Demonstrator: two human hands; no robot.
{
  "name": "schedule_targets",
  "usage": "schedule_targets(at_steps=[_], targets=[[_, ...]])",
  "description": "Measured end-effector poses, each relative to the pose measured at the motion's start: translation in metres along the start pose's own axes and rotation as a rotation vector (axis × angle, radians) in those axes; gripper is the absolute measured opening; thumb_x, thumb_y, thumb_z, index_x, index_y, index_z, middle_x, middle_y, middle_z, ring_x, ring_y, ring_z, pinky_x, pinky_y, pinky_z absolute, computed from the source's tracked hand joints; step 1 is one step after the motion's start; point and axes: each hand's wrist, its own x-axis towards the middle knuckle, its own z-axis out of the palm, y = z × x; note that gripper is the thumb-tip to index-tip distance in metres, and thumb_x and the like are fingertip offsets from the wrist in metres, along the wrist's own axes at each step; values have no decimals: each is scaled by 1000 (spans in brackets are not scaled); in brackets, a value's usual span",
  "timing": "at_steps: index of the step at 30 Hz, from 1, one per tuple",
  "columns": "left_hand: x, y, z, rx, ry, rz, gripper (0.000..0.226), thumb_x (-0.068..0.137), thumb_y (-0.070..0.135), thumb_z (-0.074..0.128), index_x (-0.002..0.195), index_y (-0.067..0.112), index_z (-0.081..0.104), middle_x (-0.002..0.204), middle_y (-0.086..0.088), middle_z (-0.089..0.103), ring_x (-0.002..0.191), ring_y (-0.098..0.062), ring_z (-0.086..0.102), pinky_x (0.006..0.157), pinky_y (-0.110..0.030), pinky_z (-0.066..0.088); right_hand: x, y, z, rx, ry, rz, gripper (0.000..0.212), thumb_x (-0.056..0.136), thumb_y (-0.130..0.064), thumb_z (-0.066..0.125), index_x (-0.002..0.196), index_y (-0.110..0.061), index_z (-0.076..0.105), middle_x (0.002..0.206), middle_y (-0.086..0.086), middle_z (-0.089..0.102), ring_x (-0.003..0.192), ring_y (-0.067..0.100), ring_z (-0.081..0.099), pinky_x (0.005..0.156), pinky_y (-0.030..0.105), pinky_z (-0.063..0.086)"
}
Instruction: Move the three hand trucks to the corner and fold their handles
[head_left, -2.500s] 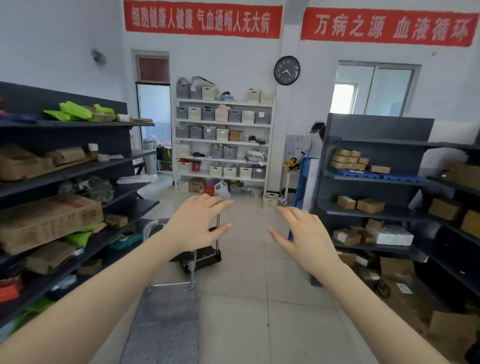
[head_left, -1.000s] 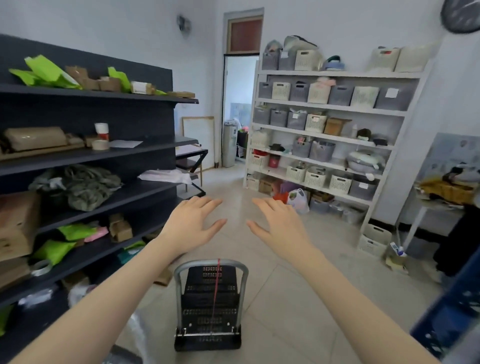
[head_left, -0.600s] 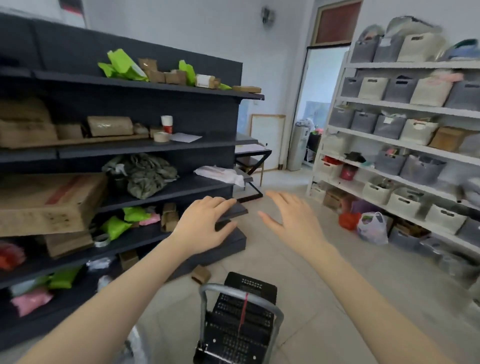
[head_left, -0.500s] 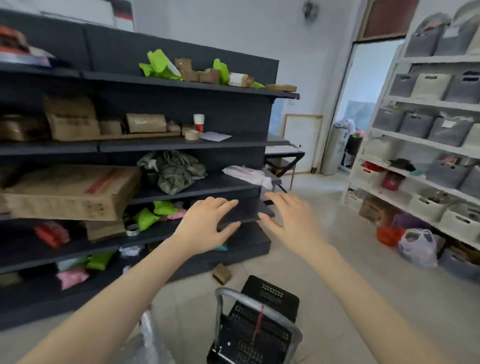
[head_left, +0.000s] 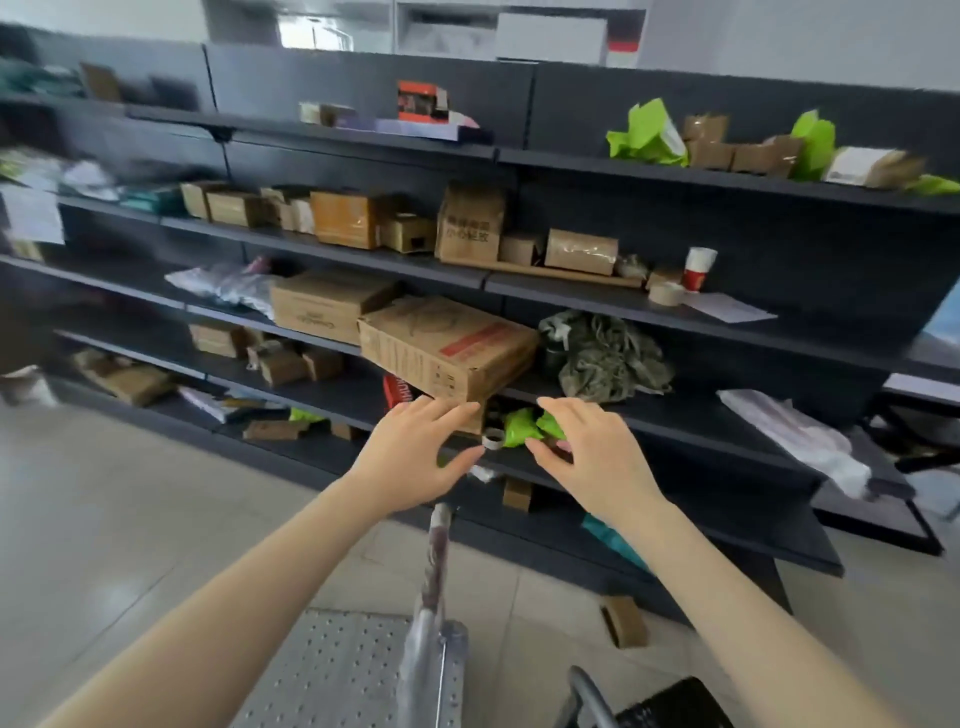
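Hands first, in the one head view: the left hand (head_left: 415, 457) and the right hand (head_left: 592, 457) are both held out ahead, fingers spread and loosely curved, gripping nothing; they hang in the air in front of the dark shelving (head_left: 675, 306), not touching it. Below them stand two of the hand trucks; the silver truck (head_left: 343, 670) lies near and left with its dotted metal deck, its wrapped handle (head_left: 436, 582) rising upright just under the left hand; the black truck (head_left: 670, 706) shows only a corner and a curved grey bar at the near right edge. A third truck is not in sight, nor is the corner.

To do this step well, I judge the hands should drop onto the silver truck's handle, one at each side of the bar, and close firmly before pushing; the cardboard box (head_left: 447, 348) juts off the shelf just beyond, and a small box (head_left: 623, 621) lies on the floor tiles (head_left: 104, 519) at the right, so the push wants a line clear of both.

Against half a second ago, the view has swung left along the shelving; the black truck has slid from near centre to the right edge, the silver truck has come into full sight, and the hands stay empty.
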Motion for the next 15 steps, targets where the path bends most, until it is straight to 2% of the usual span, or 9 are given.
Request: schedule_targets(at_steps=[9,15], targets=[[9,-64,33,10,-6,-167,60,89,60,33,136,25,41,122,2,58,109,-18,53,92,-35,44,81,-3,83,57,-59,-177,49,90,-42,55,128,-13,51,121,4,60,106,23,56,85,37,44],[-6,-90,62,-36,5,-332,54,90,56,41,135,26,43,123,5,58,109,-16,52,92,-32,40,118,-22,136,137,-152,-297,46,89,-39,57,127,-13,53,119,4,61,107,23,57,85,40,47]])
